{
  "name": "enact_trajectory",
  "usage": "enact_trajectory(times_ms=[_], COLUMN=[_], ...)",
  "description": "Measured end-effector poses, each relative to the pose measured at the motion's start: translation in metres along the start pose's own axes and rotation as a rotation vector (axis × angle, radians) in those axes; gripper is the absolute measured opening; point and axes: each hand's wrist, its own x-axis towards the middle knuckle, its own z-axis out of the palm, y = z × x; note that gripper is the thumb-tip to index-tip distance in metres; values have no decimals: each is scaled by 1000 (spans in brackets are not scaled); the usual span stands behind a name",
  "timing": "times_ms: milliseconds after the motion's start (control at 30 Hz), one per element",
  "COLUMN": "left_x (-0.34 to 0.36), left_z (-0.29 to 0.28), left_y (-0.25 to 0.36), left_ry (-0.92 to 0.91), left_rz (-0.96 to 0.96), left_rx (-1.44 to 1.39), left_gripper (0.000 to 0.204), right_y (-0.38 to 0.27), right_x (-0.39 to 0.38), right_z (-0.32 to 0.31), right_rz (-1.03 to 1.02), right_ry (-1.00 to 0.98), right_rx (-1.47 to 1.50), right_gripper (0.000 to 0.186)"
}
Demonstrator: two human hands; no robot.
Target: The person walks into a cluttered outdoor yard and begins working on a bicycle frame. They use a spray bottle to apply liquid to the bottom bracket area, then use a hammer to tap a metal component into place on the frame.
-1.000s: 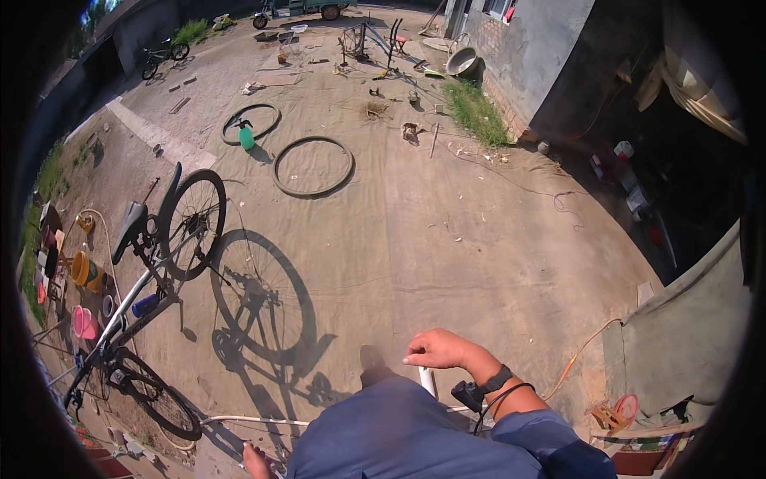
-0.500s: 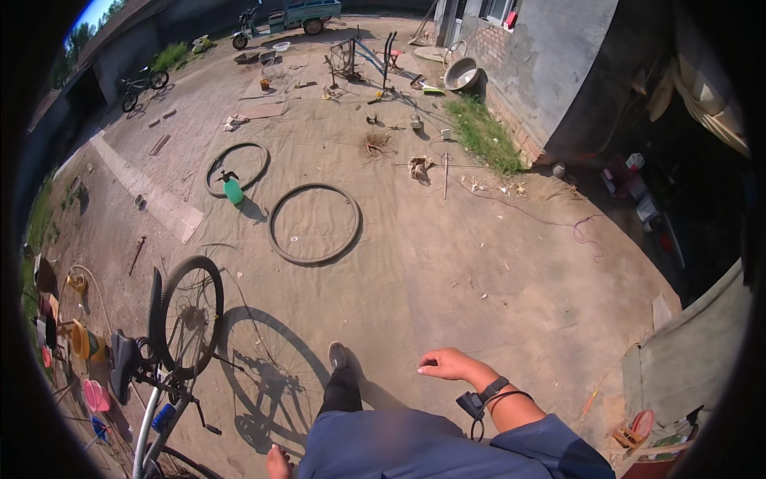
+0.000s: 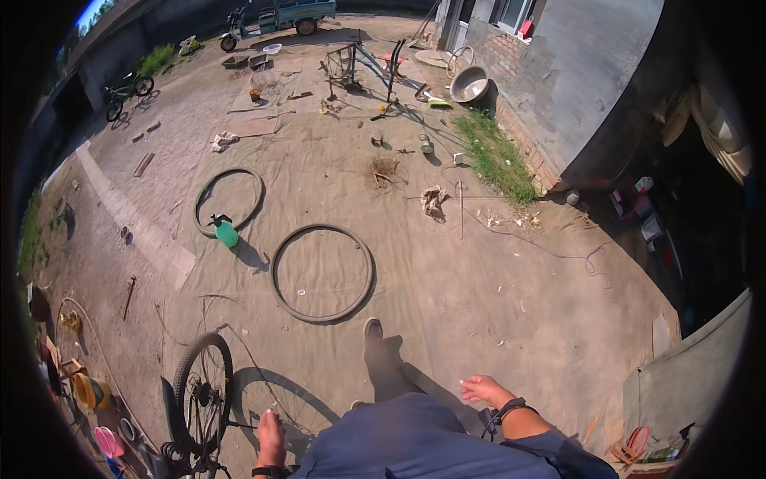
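My left hand (image 3: 270, 433) hangs with fingers loosely curled together and nothing visible in it, nearest the bicycle's rear wheel (image 3: 203, 389) at lower left. My right hand (image 3: 479, 391) is at my right side, fingers slightly bent and apart, empty; a wristband and a dark device are at that wrist. A shoe (image 3: 373, 331) shows beyond my blue clothing. Ahead, two black rings like bicycle tyres (image 3: 323, 314) lie on a groundsheet (image 3: 423, 271). A green pump sprayer (image 3: 227, 232) stands at the left ring.
Farther off are a bicycle frame (image 3: 368, 60), a metal basin (image 3: 470, 84), a cargo tricycle (image 3: 291, 17) and another bicycle (image 3: 120, 100). Buckets (image 3: 92, 392) and a hose (image 3: 96, 335) line the left. A purple cord (image 3: 594, 263) lies right, near a dark doorway (image 3: 686, 223).
I have moved forward: the bicycle beside me has slid back toward the lower edge and the rings and sprayer appear nearer. My left hand has swung up into fuller view.
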Motion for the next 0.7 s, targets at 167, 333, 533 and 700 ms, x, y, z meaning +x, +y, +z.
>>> enact_trajectory(times_ms=[167, 333, 533, 700], left_x=[73, 117, 199, 309], left_z=[37, 69, 111, 143], left_y=[69, 160, 229, 294], left_ry=[89, 103, 68, -44], left_rz=[-68, -65, -102, -94], left_rx=[-9, 17, 79, 86], left_gripper=[52, 56, 53, 53], right_y=[-150, -299, -443, -533], right_x=[91, 156, 210, 249], right_z=[0, -22, -34, -22], right_rz=[-78, -139, -263, -215], right_ry=[-35, -21, -56, -38], right_rx=[42, 4, 35, 46], right_gripper=[38, 38, 32, 32])
